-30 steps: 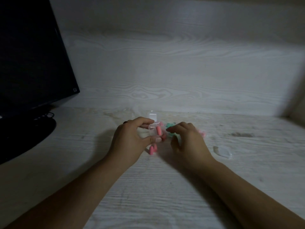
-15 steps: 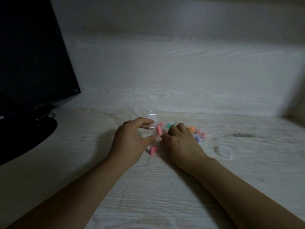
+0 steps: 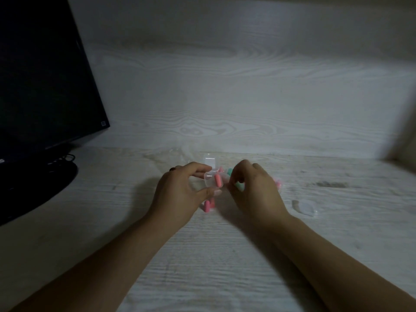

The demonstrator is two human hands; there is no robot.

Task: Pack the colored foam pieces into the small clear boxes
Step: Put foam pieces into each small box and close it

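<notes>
**Green piece heading for the open box**

Whitewashed wood grain covers the desk [image 3: 225, 266] and the back panel. In the head view, the left hand [image 3: 180, 194] pinches a small clear box [image 3: 212, 180] between thumb and fingers, lid up, probably to keep its mouth open; a pink foam piece [image 3: 217, 180] sits inside. Just right of it, the right hand [image 3: 254, 192] pinches a green foam piece [image 3: 239, 185]. More pink pieces [image 3: 209, 204] lie below the left thumb. Another clear box [image 3: 305, 207] lies well right. A monitor [image 3: 45, 86] bears a sticker, unreadable.
</notes>
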